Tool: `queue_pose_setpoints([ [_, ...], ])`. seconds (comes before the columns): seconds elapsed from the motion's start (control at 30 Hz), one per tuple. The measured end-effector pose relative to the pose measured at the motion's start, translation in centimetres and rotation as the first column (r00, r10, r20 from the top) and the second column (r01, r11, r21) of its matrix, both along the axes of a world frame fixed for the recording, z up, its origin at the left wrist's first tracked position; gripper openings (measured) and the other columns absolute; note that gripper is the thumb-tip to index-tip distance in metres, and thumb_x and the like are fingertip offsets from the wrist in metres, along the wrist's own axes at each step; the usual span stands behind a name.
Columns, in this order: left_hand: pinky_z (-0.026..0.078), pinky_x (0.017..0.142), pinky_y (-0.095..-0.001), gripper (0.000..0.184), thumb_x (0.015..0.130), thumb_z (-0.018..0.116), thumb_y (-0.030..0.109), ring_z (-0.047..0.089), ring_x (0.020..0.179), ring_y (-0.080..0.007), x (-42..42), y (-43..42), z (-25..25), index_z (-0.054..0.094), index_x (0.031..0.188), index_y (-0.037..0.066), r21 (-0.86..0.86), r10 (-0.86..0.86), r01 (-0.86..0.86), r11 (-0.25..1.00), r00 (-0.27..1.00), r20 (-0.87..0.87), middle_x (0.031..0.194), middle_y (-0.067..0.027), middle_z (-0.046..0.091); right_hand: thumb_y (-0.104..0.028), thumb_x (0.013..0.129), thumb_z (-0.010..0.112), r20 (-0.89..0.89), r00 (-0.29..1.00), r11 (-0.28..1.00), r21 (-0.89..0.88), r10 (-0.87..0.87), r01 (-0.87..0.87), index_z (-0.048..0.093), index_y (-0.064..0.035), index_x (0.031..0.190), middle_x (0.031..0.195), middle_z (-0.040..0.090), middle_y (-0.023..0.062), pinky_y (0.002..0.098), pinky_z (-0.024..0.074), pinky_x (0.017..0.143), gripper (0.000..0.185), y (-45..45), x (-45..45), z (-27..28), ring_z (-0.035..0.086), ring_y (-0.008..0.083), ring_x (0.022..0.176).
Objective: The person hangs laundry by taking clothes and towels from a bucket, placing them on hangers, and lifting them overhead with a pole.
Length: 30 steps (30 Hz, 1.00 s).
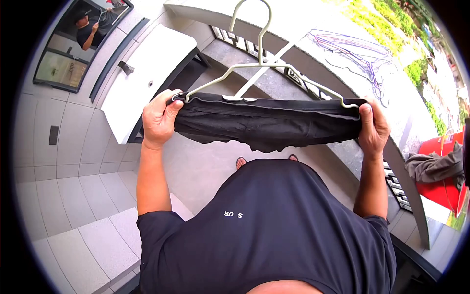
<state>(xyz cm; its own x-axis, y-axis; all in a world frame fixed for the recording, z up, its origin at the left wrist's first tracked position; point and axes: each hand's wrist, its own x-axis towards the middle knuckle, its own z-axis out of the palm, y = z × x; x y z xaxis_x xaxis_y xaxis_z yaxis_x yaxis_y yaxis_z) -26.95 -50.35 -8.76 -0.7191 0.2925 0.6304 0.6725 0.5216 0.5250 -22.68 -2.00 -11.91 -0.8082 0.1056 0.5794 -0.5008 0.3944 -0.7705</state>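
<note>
Black cloth [267,125] hangs stretched in front of the wearer, seen from the head camera; the left hand [159,119] pinches one end, the right hand [374,127] the other. Level ends and even tension, I'd judge, keep it tidy along the pale hanger [261,64]. Some fingertips are hidden; how the hanger's ends catch the fabric is hard to make out.

Balcony [196,169]: of a home, it seems
Washbasin [147,59]: white, near a mirror [73,44]
Wall [83,132]: grey tiles
Outside: green plants [416,71]
</note>
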Motion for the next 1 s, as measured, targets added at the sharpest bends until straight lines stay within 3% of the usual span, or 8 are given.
queue_pose_setpoints([
  [0.17, 0.029, 0.061, -0.0228, 0.03, 0.106, 0.064, 0.026, 0.037, 0.069, -0.0048, -0.8, -2.0, -1.1, 0.068, 0.101, -0.003, 0.287, 0.005, -0.071, 0.955, 0.975, 0.222, 0.075, 0.0081, 0.048, -0.017, 0.106, 0.064, 0.075, 0.997, 0.995, -0.091, -0.035, 0.041, 0.07, 0.0033, 0.113, 0.094, 0.063, -0.0037, 0.0201, 0.0426, 0.081, 0.023, 2.7, -1.0, -1.4, 0.052, 0.0054, 0.087],
  [0.33, 0.028, 0.062, -0.0224, 0.034, 0.105, 0.065, 0.026, 0.034, 0.07, -0.0037, -1.5, -4.5, -2.5, 0.064, 0.084, -0.001, 0.504, 0.019, -0.162, 0.848, 0.961, 0.277, 0.075, 0.0093, 0.045, -0.02, 0.108, 0.06, 0.017, 0.982, 0.982, 0.034, -0.186, 0.186, 0.069, 0.0057, 0.121, 0.106, 0.068, 0.0018, 0.024, 0.0453, 0.091, 0.03, 6.0, 0.7, -0.7, 0.058, 0.0098, 0.097],
  [0.37, 0.028, 0.062, -0.0223, 0.034, 0.105, 0.065, 0.025, 0.035, 0.07, -0.0037, -1.4, -4.4, -2.4, 0.063, 0.083, 0.0, 0.512, 0.027, -0.167, 0.843, 0.963, 0.269, 0.075, 0.0094, 0.045, -0.02, 0.109, 0.058, -0.04, 0.974, 0.972, 0.066, -0.221, 0.224, 0.066, 0.0051, 0.109, 0.1, 0.065, 0.0017, 0.0234, 0.0435, 0.087, 0.027, 5.0, 1.0, 0.2, 0.055, 0.0097, 0.092],
  [0.5, 0.028, 0.064, -0.0222, 0.036, 0.106, 0.065, 0.025, 0.035, 0.071, -0.0038, -1.5, -4.4, -2.6, 0.061, 0.079, 0.0, 0.512, 0.047, -0.178, 0.84, 0.965, 0.259, 0.075, 0.0101, 0.045, -0.017, 0.108, 0.059, -0.095, 0.98, 0.984, 0.011, -0.173, 0.175, 0.065, 0.007, 0.109, 0.101, 0.065, 0.0042, 0.0265, 0.0439, 0.092, 0.025, 4.4, 2.0, -0.3, 0.055, 0.0125, 0.095],
  [0.6, 0.026, 0.062, -0.023, 0.04, 0.106, 0.063, 0.027, 0.034, 0.07, -0.0042, -1.4, -4.8, -2.9, 0.058, 0.076, 0.001, 0.493, 0.019, -0.17, 0.853, 0.955, 0.297, 0.074, 0.01, 0.043, -0.021, 0.109, 0.058, -0.057, 0.994, 0.982, 0.161, -0.094, 0.103, 0.066, 0.0059, 0.11, 0.1, 0.065, 0.003, 0.0252, 0.0438, 0.089, 0.028, 4.0, 2.2, -0.6, 0.055, 0.012, 0.093],
  [0.73, 0.025, 0.061, -0.0242, 0.045, 0.107, 0.061, 0.031, 0.032, 0.069, -0.0047, -1.3, -3.9, -1.9, 0.052, 0.073, 0.004, 0.401, 0.021, -0.159, 0.902, 0.945, 0.328, 0.072, 0.0095, 0.041, -0.022, 0.109, 0.058, -0.047, 0.982, 0.983, -0.001, -0.183, 0.183, 0.066, 0.0053, 0.107, 0.098, 0.064, 0.0047, 0.0258, 0.0439, 0.088, 0.028, 3.9, 2.1, 0.9, 0.056, 0.014, 0.091],
  [0.83, 0.026, 0.059, -0.0243, 0.044, 0.107, 0.061, 0.032, 0.033, 0.067, -0.0049, -1.8, -3.6, -2.2, 0.056, 0.075, 0.003, 0.423, -0.021, -0.125, 0.897, 0.946, 0.324, 0.072, 0.0091, 0.042, -0.021, 0.109, 0.058, -0.133, 0.98, 0.967, 0.19, -0.149, 0.173, 0.066, 0.0053, 0.105, 0.096, 0.064, 0.0062, 0.0266, 0.0442, 0.088, 0.028, 3.9, 2.0, 0.5, 0.056, 0.0155, 0.09],
  [1.0, 0.029, 0.06, -0.0234, 0.043, 0.107, 0.061, 0.031, 0.036, 0.068, -0.005, -1.4, -3.7, -1.7, 0.059, 0.077, 0.001, 0.399, -0.001, -0.129, 0.908, 0.951, 0.309, 0.073, 0.0085, 0.046, -0.02, 0.108, 0.059, -0.148, 0.978, 0.969, 0.176, -0.15, 0.176, 0.063, 0.0061, 0.102, 0.091, 0.063, 0.0079, 0.0285, 0.0449, 0.084, 0.027, 4.0, 1.8, 1.0, 0.055, 0.0174, 0.085],
])
